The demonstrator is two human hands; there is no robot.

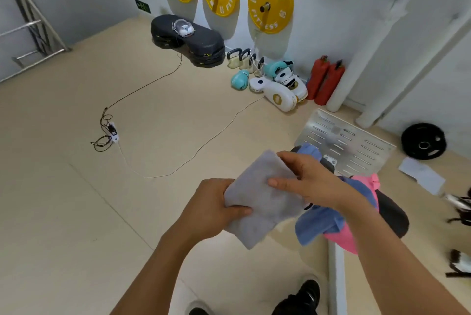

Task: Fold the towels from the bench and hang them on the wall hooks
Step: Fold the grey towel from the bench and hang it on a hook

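Note:
A grey towel (262,200), folded into a small rectangle, is held in the air in front of me. My left hand (214,206) grips its left edge, thumb on top. My right hand (305,182) holds its upper right side, fingers curled over the cloth. Just behind and to the right, a blue towel (318,223) and a pink towel (341,237) lie crumpled on the black bench (392,215). No wall hooks are in view.
Yellow weight plates (270,2) hang on the white wall. Below them sit black pads (188,36), kettlebells, boxing gloves (280,87) and red extinguishers (325,80). Cables (142,136) cross the beige floor. A metal footplate (344,141) and black plate (423,141) are on the right.

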